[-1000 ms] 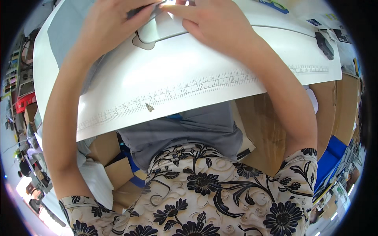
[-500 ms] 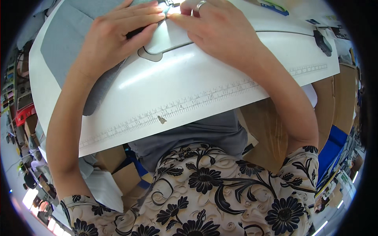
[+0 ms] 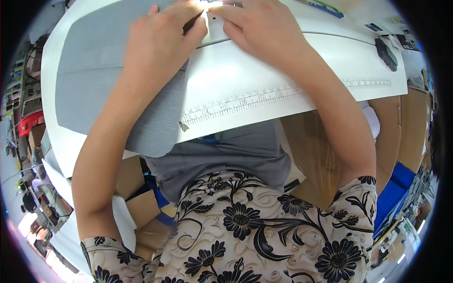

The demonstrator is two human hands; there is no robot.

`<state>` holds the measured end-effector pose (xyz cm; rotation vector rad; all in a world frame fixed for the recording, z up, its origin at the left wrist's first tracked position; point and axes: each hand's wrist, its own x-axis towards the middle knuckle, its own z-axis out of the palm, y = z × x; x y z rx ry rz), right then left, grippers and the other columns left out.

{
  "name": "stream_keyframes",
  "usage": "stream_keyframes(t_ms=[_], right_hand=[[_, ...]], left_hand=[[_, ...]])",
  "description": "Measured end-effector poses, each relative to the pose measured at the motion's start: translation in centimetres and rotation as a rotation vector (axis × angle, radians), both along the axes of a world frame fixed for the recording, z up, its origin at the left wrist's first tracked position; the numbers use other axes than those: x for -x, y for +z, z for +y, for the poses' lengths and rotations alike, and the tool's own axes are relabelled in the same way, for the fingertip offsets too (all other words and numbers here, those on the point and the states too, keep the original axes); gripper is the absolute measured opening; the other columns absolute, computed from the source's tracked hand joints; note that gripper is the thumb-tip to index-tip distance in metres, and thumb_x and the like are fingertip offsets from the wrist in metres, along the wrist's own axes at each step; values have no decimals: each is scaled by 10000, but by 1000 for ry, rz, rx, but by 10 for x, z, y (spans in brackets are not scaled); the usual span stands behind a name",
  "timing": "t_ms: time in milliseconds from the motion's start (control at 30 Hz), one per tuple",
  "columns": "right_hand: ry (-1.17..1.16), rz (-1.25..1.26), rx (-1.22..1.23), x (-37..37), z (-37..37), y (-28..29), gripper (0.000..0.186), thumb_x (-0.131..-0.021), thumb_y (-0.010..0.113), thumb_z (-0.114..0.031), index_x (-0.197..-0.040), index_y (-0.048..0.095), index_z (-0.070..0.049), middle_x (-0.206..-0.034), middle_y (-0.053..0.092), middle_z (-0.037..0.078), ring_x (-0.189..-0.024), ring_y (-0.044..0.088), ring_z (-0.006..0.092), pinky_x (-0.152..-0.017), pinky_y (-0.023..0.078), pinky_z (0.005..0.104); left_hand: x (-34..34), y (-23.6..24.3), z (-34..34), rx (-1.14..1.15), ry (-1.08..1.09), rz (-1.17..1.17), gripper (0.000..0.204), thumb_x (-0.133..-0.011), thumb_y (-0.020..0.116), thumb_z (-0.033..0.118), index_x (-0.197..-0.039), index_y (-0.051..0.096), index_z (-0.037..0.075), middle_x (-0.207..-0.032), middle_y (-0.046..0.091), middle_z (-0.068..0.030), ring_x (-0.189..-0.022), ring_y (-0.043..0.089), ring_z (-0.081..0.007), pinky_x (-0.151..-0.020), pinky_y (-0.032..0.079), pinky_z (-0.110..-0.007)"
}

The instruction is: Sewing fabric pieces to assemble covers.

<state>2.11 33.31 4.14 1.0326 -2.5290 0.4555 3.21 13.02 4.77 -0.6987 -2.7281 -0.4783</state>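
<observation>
A large grey piece of fabric point(image 3: 94, 61) spreads over the left of the white table, and its rounded lower end hangs past the front edge. My left hand point(image 3: 163, 40) lies over this fabric, thumb and fingers closed at its right edge. Just to the right, my right hand point(image 3: 259, 26) has its fingers bent together, the tips near those of the left. What the right fingertips hold is hidden in glare. Between the hands, at the top of the view, a small metal part point(image 3: 207, 4), apparently a sewing machine's foot, shows in bright light.
A ruler scale point(image 3: 245, 103) runs along the front of the white table point(image 3: 339, 56). A blue and green tool point(image 3: 325, 8) lies at the far right, near a black object point(image 3: 386, 54) at the right side. Cardboard boxes point(image 3: 314, 151) stand below the table.
The grey fabric has shifted right and toward me, now covering part of the ruler scale and overhanging the front edge. My left hand has moved right with it; the right hand stays close by.
</observation>
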Motion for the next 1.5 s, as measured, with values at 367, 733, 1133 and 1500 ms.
stream_keyframes(t_ms=[367,733,1133,1500], right_hand=[[54,77,8,2,0,-2,206,-852,567,-92,-1011,692,-52,-1026,671,148,-965,631,298,-828,519,407],[-20,131,-105,-4,2,0,166,-851,559,-112,-930,679,-29,-1025,658,120,-966,614,263,-805,527,386],[-61,128,-33,8,9,-9,104,-822,608,-134,-836,655,-42,-928,661,114,-918,626,271,-744,536,405],[87,21,226,-48,21,-25,80,-842,671,-148,-868,724,-94,-971,693,38,-940,651,227,-801,532,381]], left_hand=[[24,24,-19,9,-42,-265,312,-914,670,290,-1172,741,129,-1050,755,-100,-901,717,-233,-850,527,-317],[7,-2,-7,65,-162,64,256,-998,586,246,-1148,723,90,-1258,682,-88,-1230,612,-271,-1109,431,-434],[3,-14,22,43,-30,101,268,-975,584,273,-1109,715,80,-1188,693,-130,-1144,638,-324,-1074,448,-490],[-11,28,24,259,27,31,493,-864,707,441,-1052,726,-14,-985,725,-166,-814,697,-301,-801,534,-390]])
